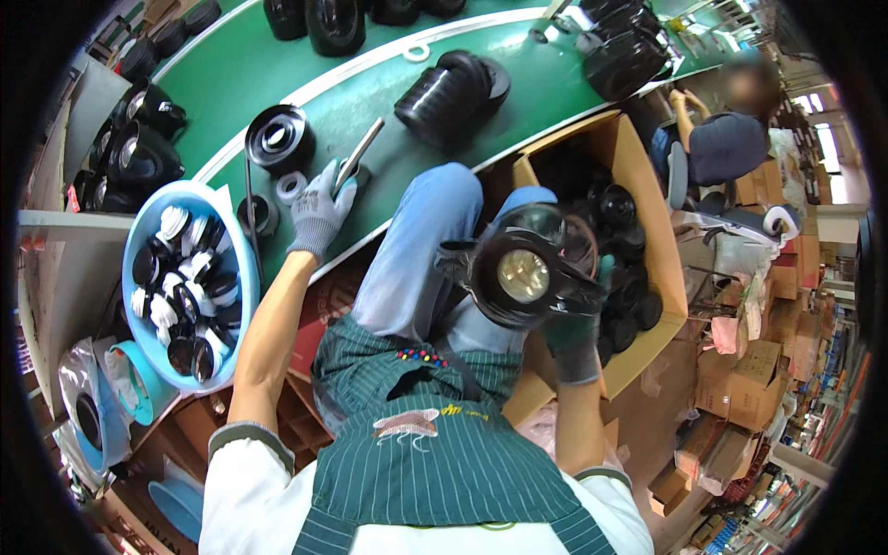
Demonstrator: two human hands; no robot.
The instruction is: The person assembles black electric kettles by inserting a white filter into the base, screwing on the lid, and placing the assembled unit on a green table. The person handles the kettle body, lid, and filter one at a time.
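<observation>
- Head view: left hand [324, 205] has its fingers closed around a slim metallic rod [363, 148], slanting up from the grip, apparently for control.
- Right hand [575, 344] grips a glossy black jug body [523, 276], silvery centre upward, probably for visibility; fingertips partly hidden.
- Blue tub [251, 287] sits left of the left fingers, carton [660, 231] right of the right fingers, presumably for reach.

Looks like assembly workshop, judging by long green worktable [546, 104], blue tub [250, 277] of black-and-white parts [180, 287] at left, cartons [740, 384] stacked right.
</observation>
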